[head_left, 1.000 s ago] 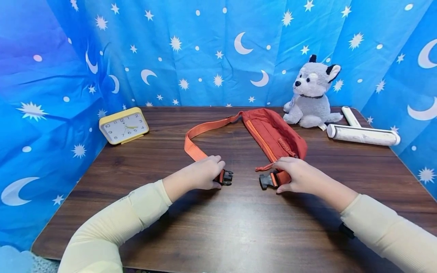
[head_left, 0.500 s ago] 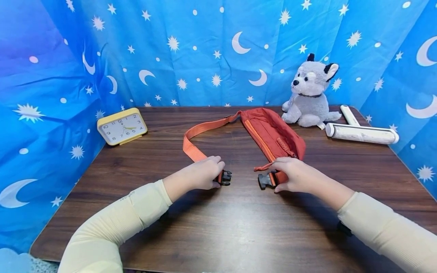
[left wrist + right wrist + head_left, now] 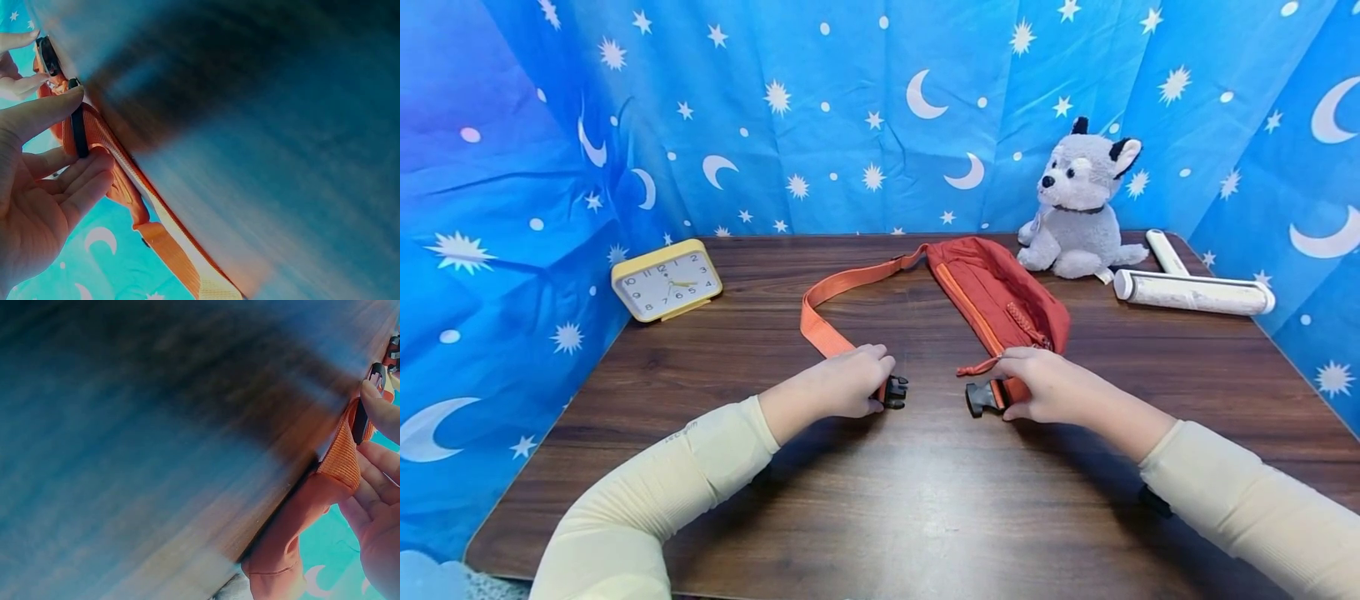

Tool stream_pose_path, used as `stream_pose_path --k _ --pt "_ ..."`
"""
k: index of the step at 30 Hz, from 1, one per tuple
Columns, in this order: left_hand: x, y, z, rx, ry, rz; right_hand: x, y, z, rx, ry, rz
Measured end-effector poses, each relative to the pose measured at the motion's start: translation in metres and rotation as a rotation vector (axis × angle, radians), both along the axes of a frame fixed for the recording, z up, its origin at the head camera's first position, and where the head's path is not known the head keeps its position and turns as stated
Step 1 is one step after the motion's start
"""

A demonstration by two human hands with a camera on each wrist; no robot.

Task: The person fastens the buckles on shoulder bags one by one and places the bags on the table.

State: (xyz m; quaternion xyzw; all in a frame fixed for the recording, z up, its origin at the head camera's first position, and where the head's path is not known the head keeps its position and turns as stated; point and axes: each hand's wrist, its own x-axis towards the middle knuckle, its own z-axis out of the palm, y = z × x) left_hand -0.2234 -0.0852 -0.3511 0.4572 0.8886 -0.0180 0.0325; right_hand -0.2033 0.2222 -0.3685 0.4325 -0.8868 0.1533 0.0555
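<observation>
A rust-red waist bag (image 3: pixel 996 292) lies on the table with its orange strap (image 3: pixel 831 308) curving out to the left. My left hand (image 3: pixel 842 383) pinches the pronged black buckle half (image 3: pixel 896 392) at the strap's end between thumb and fingers. The socket half of the buckle (image 3: pixel 983 398) is pinched by my right hand (image 3: pixel 1048 385), close to the bag's near end. A short gap separates the two halves, which face each other just over the tabletop. In the left wrist view, the thumb and fingers close on the black buckle piece (image 3: pixel 79 128).
On the left stands a yellow alarm clock (image 3: pixel 667 281). A grey plush dog (image 3: pixel 1078 204) sits at the back right, beside white cylindrical objects (image 3: pixel 1195 292). Behind the brown wooden table (image 3: pixel 910 500) hangs a blue star-and-moon curtain (image 3: pixel 850 108).
Both hands keep their hold on the buckle halves, and the gap between them looks about the same. The whole view has shifted slightly.
</observation>
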Motion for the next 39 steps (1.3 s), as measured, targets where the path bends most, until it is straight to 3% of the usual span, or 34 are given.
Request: stream_pose_path --k 10,27,39 --pt "0.0001 -0.0017 -0.001 0.01 0.013 -0.003 0.0004 -0.0024 0.0007 0.036 -0.025 -0.012" --pt "0.0003 -0.0039 -0.001 0.056 0.012 -0.005 -0.0015 -0.0023 0.0006 0.032 0.005 0.044" --pt "0.0 -0.007 -0.0003 0.099 0.034 -0.03 0.0014 -0.0026 0.002 -0.005 0.07 0.008"
